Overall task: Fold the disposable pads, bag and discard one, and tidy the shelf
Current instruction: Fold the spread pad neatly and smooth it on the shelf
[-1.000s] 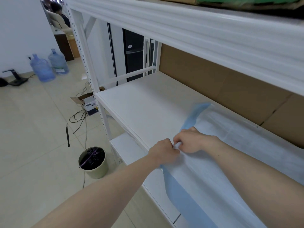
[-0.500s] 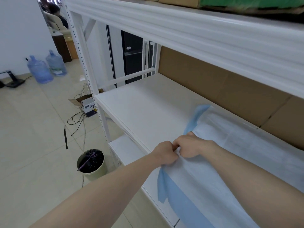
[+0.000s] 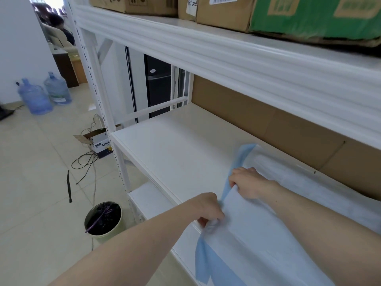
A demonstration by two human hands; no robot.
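Folding step: left hand (image 3: 208, 209) and right hand (image 3: 248, 182) each pinch the disposable pad (image 3: 268, 234) edge on the shelf (image 3: 175, 153); next, align corners.

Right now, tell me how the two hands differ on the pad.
The left hand grips the disposable pad at the shelf front edge, bunching it; the right hand grips farther back, over the shelf. The left hand sits nearer the camera, the right hand beyond it. Both have fingers curled on the same edge.

One pad (image 3: 268, 234), two water jugs (image 3: 35, 96), one bin (image 3: 103, 219), three boxes (image 3: 222, 11)
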